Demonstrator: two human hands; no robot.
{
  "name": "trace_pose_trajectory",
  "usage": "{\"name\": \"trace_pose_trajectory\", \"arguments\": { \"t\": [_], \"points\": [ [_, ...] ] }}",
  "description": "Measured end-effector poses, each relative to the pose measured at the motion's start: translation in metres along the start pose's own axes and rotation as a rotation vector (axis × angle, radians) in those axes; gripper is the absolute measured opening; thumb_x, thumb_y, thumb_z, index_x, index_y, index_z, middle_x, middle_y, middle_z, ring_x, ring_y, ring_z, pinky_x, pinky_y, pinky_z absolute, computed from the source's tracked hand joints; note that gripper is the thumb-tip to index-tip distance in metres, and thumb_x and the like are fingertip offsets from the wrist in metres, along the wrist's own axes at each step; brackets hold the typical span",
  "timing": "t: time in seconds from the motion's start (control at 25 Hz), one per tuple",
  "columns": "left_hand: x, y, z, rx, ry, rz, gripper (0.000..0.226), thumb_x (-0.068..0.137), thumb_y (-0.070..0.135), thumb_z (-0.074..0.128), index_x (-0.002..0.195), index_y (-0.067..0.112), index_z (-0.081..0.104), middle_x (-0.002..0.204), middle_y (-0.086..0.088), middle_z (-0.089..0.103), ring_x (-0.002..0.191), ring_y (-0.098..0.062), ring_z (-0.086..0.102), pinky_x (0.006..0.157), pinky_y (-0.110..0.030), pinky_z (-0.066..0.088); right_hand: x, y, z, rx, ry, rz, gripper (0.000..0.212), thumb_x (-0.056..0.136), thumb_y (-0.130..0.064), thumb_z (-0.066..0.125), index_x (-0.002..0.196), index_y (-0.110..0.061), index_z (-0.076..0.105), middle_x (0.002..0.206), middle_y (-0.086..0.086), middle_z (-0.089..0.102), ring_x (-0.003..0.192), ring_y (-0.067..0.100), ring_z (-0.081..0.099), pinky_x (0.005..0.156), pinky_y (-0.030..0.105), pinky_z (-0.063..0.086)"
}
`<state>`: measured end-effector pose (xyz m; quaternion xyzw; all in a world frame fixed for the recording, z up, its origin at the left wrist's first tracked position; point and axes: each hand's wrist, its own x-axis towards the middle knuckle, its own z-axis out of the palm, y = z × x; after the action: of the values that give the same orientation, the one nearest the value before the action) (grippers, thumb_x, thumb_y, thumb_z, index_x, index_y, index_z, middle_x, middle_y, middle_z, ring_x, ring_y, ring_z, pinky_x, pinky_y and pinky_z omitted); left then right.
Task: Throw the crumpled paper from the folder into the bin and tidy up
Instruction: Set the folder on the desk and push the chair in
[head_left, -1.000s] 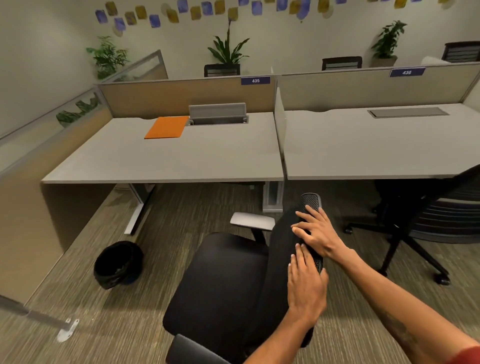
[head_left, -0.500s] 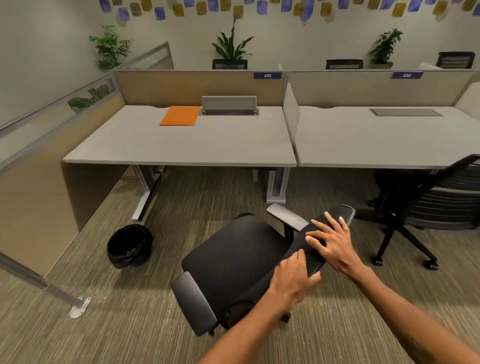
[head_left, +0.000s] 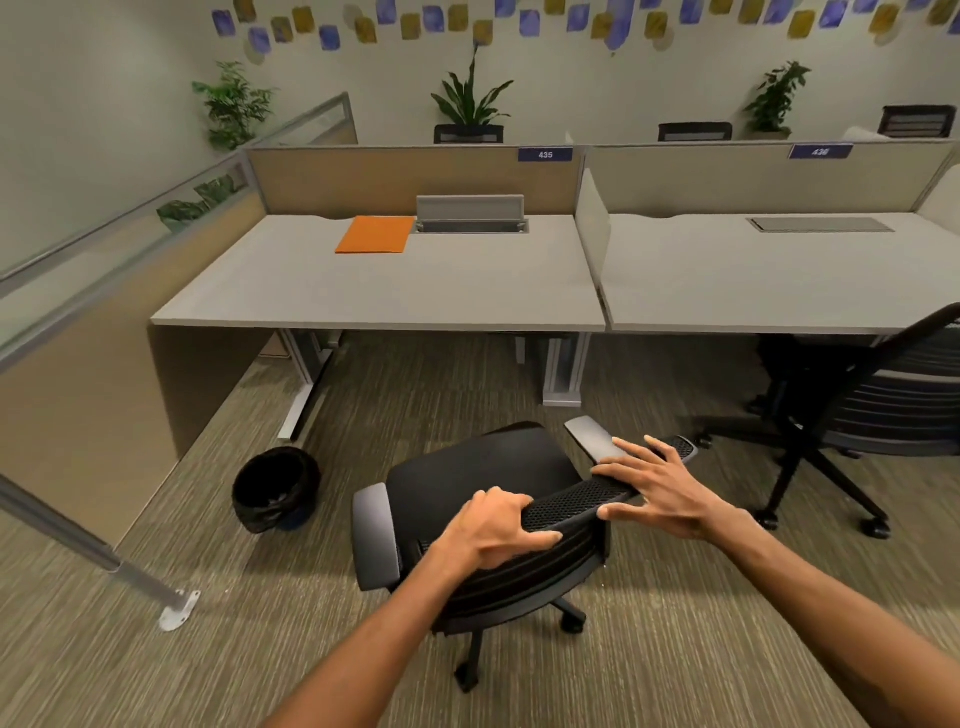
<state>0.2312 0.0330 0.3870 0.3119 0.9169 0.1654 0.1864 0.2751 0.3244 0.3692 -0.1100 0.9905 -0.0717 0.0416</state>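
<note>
An orange folder (head_left: 375, 235) lies closed and flat at the back of the left desk (head_left: 363, 296), beside a grey cable box. No crumpled paper is visible. A black bin (head_left: 275, 488) with a dark liner stands on the carpet under the desk's left end. In front of me is a black office chair (head_left: 483, 467), facing the desk. My left hand (head_left: 491, 530) grips the top edge of its mesh backrest. My right hand (head_left: 662, 486) rests flat on the same edge with fingers spread.
A second black chair (head_left: 872, 395) stands at the right desk (head_left: 779, 280). A low partition (head_left: 62, 374) with a metal foot (head_left: 179, 613) runs along the left. Desk legs (head_left: 563, 371) stand behind the chair. Carpet lies open around me.
The chair has swung round so its seat faces the desk, and it sits farther from me. Both hands stayed on the backrest top; my left hand now curls over it.
</note>
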Motion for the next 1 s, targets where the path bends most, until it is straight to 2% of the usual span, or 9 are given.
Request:
{"name": "trace_pose_trajectory", "arguments": {
  "t": [0.08,0.2,0.32,0.52,0.72,0.84,1.0],
  "points": [
    [0.003,-0.016,-0.008,0.03,-0.003,-0.011,0.084,0.075,0.079,0.051,0.131,0.018,0.063,0.113,-0.009,0.074,0.107,-0.029,0.067,0.099,-0.042,0.05,0.01,-0.01,0.002,0.007,-0.001,0.002,0.078,0.082,-0.091,0.025,0.142,-0.045,0.042,0.152,-0.016,0.043,0.15,0.005,0.015,0.121,0.041,0.001],
    [0.008,-0.037,-0.018,0.033,-0.004,-0.025,0.097,0.072,0.084,0.048,0.139,0.014,0.057,0.114,-0.011,0.074,0.111,-0.028,0.066,0.104,-0.043,0.047,0.029,-0.023,-0.003,0.05,-0.032,0.032,0.079,0.078,-0.093,0.028,0.136,-0.044,0.047,0.143,-0.012,0.051,0.141,0.009,0.035,0.117,0.041,0.013],
    [0.007,-0.063,-0.027,0.033,-0.012,-0.04,0.102,0.07,0.087,0.048,0.14,0.013,0.055,0.114,-0.011,0.074,0.111,-0.024,0.067,0.104,-0.04,0.047,0.052,-0.037,-0.01,0.025,-0.081,0.019,0.088,0.072,-0.098,0.025,0.133,-0.04,0.05,0.133,-0.008,0.059,0.124,0.013,0.051,0.109,0.043,0.026],
    [-0.003,-0.115,-0.049,0.07,0.002,-0.074,0.1,0.067,0.092,0.046,0.134,0.02,0.062,0.113,-0.004,0.074,0.104,-0.021,0.068,0.096,-0.04,0.052,0.099,-0.074,-0.004,-0.038,-0.083,-0.077,0.093,0.068,-0.101,0.021,0.131,-0.04,0.053,0.125,-0.007,0.068,0.105,0.018,0.063,0.087,0.041,0.044],
    [-0.016,-0.161,-0.064,0.192,0.136,-0.104,0.103,0.068,0.098,0.027,0.135,0.026,0.057,0.131,0.007,0.065,0.117,-0.017,0.062,0.092,-0.04,0.049,0.138,-0.105,0.008,0.003,-0.057,-0.048,0.099,0.062,-0.104,0.021,0.129,-0.041,0.054,0.12,0.0,0.071,0.102,0.025,0.066,0.078,0.041,0.046],
    [-0.017,-0.177,-0.069,0.252,0.203,-0.096,0.101,0.073,0.096,0.021,0.135,0.025,0.057,0.128,0.007,0.066,0.113,-0.017,0.063,0.089,-0.039,0.048,0.156,-0.117,0.014,-0.013,-0.037,-0.028,0.101,0.062,-0.104,0.018,0.129,-0.038,0.056,0.115,0.002,0.073,0.097,0.024,0.067,0.079,0.041,0.048],
    [-0.007,-0.198,-0.082,0.256,0.201,-0.091,0.1,0.073,0.096,0.018,0.133,0.025,0.058,0.126,0.006,0.067,0.11,-0.018,0.064,0.089,-0.041,0.048,0.181,-0.124,0.016,-0.021,-0.011,-0.008,0.1,0.064,-0.103,0.018,0.125,-0.036,0.059,0.106,0.0,0.074,0.09,0.021,0.067,0.073,0.04,0.046]
  ]
}}
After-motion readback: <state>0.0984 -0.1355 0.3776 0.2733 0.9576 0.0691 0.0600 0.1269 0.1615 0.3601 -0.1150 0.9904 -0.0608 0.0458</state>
